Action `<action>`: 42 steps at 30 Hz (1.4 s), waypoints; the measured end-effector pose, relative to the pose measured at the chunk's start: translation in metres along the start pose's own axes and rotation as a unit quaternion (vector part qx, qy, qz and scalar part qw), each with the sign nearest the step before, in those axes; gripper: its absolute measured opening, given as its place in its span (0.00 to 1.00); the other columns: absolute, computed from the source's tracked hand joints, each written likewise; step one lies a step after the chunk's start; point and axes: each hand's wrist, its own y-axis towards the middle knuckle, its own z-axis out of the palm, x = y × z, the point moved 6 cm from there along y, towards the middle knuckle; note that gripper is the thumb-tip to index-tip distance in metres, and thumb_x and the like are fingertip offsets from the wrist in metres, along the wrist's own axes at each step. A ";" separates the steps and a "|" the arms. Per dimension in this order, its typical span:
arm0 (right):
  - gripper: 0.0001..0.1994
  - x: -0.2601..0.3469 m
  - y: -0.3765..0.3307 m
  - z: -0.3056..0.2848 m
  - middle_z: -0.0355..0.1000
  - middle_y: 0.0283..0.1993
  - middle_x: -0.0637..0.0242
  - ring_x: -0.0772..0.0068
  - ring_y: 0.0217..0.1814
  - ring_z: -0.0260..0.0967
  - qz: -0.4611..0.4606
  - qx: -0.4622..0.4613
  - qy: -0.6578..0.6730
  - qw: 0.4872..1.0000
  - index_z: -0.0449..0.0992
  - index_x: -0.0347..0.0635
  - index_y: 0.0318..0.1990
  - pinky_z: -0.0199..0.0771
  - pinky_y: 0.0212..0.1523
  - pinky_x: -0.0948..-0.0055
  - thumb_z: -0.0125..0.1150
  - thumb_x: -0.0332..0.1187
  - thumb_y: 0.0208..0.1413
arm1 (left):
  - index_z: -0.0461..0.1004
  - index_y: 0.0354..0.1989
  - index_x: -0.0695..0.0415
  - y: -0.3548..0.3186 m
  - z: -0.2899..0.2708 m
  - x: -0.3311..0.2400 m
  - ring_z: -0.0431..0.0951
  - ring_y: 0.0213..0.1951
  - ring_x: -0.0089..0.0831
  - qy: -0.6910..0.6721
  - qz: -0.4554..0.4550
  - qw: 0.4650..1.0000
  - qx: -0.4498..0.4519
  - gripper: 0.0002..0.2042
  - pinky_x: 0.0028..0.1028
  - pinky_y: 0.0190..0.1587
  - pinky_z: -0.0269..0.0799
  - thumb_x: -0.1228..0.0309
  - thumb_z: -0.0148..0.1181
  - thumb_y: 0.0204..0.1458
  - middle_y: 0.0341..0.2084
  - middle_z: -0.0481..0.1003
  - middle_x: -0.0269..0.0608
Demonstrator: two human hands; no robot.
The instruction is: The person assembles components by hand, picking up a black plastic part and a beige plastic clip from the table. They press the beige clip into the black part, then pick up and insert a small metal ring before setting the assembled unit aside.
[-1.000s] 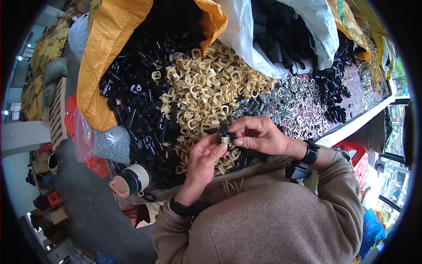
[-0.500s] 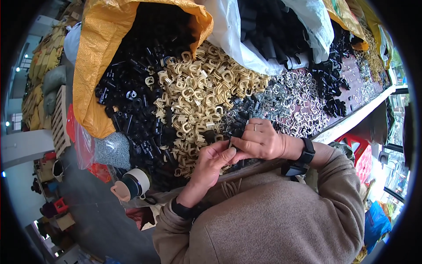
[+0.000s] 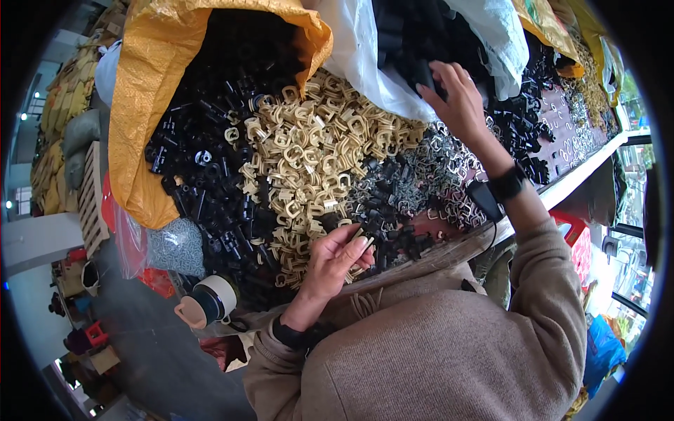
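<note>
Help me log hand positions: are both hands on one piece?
No, the left hand holds a small piece, while the right hand is apart, at the white sack's opening.

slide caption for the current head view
Left hand holding a small part near piled cream pieces, right hand at an open white sack.

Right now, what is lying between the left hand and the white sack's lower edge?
In the head view, from the left hand up to the white sack: small dark parts, grey metal pieces among them, then the right side of the beige rings.
</note>
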 end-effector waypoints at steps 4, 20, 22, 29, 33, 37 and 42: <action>0.23 -0.029 0.009 0.028 0.64 0.35 0.60 0.61 0.36 0.63 -0.026 0.034 -0.208 0.977 0.62 0.37 0.42 0.63 0.35 0.66 0.58 0.39 0.39 | 0.62 0.43 0.66 0.002 0.005 -0.002 0.72 0.25 0.23 -0.025 0.001 1.000 -0.009 0.15 0.19 0.27 0.69 0.70 0.49 0.50 0.26 0.71 0.40; 0.19 -0.009 -0.014 -0.068 0.62 0.35 0.66 0.76 0.36 0.61 0.097 0.120 0.152 0.976 0.64 0.36 0.43 0.61 0.37 0.82 0.55 0.23 0.37 | 0.62 0.43 0.65 -0.006 -0.013 -0.004 0.72 0.27 0.23 -0.061 0.017 0.996 -0.057 0.13 0.18 0.29 0.69 0.72 0.49 0.50 0.29 0.71 0.42; 0.19 -0.012 -0.018 -0.086 0.62 0.36 0.69 0.79 0.36 0.60 0.117 0.101 0.274 0.949 0.64 0.36 0.42 0.60 0.37 0.84 0.55 0.23 0.38 | 0.62 0.42 0.65 -0.005 -0.015 -0.004 0.72 0.27 0.21 -0.056 0.032 0.996 -0.064 0.12 0.18 0.29 0.68 0.73 0.48 0.50 0.28 0.71 0.41; 0.21 -0.026 -0.032 -0.128 0.61 0.38 0.70 0.78 0.38 0.60 0.153 -0.045 0.427 0.890 0.63 0.37 0.44 0.61 0.39 0.81 0.59 0.35 0.41 | 0.62 0.45 0.63 -0.008 -0.022 0.000 0.69 0.26 0.19 -0.075 0.025 0.994 -0.079 0.14 0.17 0.28 0.67 0.73 0.48 0.50 0.32 0.71 0.44; 0.22 -0.004 -0.030 -0.101 0.64 0.32 0.66 0.75 0.31 0.61 0.161 -0.195 0.799 0.545 0.65 0.42 0.40 0.61 0.32 0.82 0.59 0.46 0.41 | 0.62 0.45 0.63 -0.012 -0.019 -0.002 0.68 0.25 0.18 -0.099 0.023 0.991 -0.087 0.14 0.16 0.27 0.66 0.72 0.48 0.50 0.32 0.71 0.44; 0.26 0.040 -0.062 -0.025 0.62 0.23 0.69 0.77 0.21 0.59 0.266 0.076 0.745 0.607 0.65 0.41 0.38 0.56 0.21 0.85 0.44 0.58 0.46 | 0.62 0.45 0.63 -0.019 -0.018 -0.017 0.68 0.25 0.18 -0.126 0.041 0.986 -0.101 0.15 0.16 0.26 0.64 0.72 0.48 0.50 0.31 0.71 0.43; 0.21 0.124 -0.077 -0.008 0.64 0.30 0.64 0.70 0.30 0.62 0.002 0.310 0.455 0.835 0.65 0.33 0.41 0.63 0.28 0.77 0.52 0.44 0.47 | 0.62 0.45 0.64 -0.019 -0.010 -0.039 0.67 0.23 0.18 -0.102 0.031 0.992 -0.070 0.16 0.15 0.24 0.62 0.71 0.50 0.49 0.29 0.71 0.41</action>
